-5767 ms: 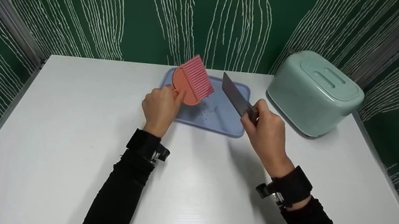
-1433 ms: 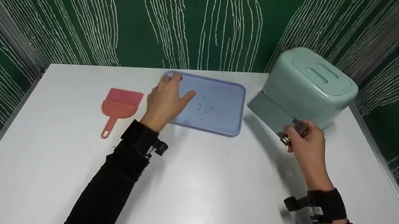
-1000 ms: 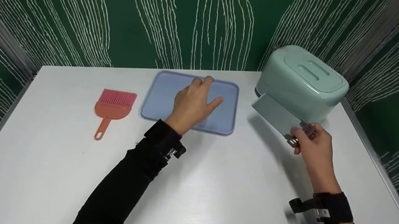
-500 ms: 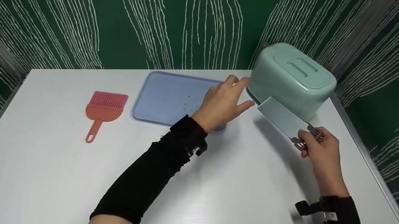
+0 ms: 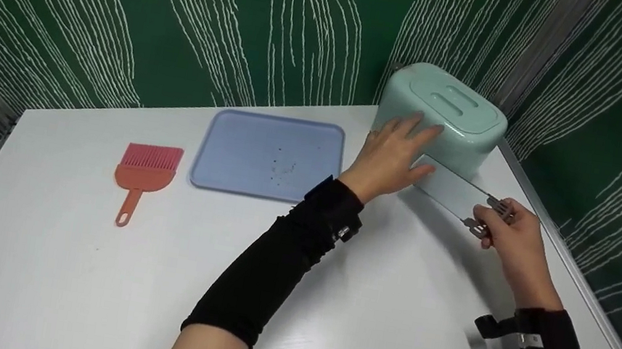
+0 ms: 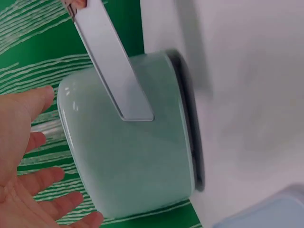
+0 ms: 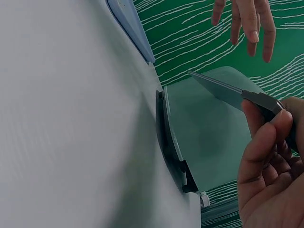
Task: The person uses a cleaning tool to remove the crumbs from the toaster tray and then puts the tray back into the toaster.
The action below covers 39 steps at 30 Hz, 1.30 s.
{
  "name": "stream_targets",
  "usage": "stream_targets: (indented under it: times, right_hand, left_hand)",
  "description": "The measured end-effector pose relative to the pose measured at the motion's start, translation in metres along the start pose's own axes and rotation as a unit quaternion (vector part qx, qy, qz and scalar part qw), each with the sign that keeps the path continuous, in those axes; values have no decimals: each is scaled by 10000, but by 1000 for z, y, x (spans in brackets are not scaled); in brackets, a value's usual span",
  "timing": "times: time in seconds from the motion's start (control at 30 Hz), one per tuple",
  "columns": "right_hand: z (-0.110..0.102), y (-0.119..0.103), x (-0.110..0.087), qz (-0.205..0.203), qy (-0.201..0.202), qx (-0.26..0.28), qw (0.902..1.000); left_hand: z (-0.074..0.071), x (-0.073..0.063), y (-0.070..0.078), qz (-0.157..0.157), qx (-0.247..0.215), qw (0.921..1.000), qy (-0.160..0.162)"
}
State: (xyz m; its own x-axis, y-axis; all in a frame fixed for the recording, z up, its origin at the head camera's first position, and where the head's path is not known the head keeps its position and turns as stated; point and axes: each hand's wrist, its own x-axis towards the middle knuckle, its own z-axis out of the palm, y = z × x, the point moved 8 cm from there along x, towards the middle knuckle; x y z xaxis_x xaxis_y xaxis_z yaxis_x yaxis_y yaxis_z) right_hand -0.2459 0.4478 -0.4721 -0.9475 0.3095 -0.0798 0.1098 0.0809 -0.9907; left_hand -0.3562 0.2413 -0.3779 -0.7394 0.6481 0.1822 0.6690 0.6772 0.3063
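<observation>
My right hand (image 5: 516,241) pinches a toaster crumb tray (image 5: 452,190) by its dark slotted end, thumb on top. The thin, flat metal plate points left, held above the table in front of the mint-green toaster (image 5: 443,108). With fingers spread, my left hand (image 5: 391,159) reaches over the plate's far end in the head view. Seen from the left wrist, that hand (image 6: 33,166) holds nothing and hovers beside the toaster (image 6: 128,156). The right wrist view shows the crumb tray (image 7: 216,85) nearly edge-on, between thumb and fingers.
A blue tray (image 5: 246,152) with dark crumbs lies at the table's back middle. Left of it rests a pink-bristled brush (image 5: 146,173) with an orange handle. Green, white-streaked walls (image 5: 309,30) close off the back and sides of the white table (image 5: 81,288).
The brush, earlier gripped by my left hand, now lies on the table. My left hand has moved right, past the blue tray to the toaster. The right hand keeps hold of the crumb tray.
</observation>
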Motion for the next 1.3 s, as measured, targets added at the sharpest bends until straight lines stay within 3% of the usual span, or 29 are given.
stream_targets:
  times: [0.27,0.53,0.7,0.87,1.13,1.3]
  right_hand:
    - [-14,5,-7,-55,18,394,9992]
    - [-27,13,-15,81,-19,390,9992]
    - [-40,17,-20,126,-12,473,9988]
    - [-54,22,-24,204,-43,576,9981]
    - [-69,37,-25,513,-28,874,9948]
    - [-80,47,-24,814,83,705,9941]
  left_hand:
    - [12,30,18,-177,109,9998,-79]
    - [24,49,27,-442,454,9980,-43]
    - [29,55,33,-540,688,9961,68]
    - [28,59,39,-450,867,9944,409]
    - [25,60,40,-328,759,9943,673]
    - [25,59,42,-342,638,9948,714]
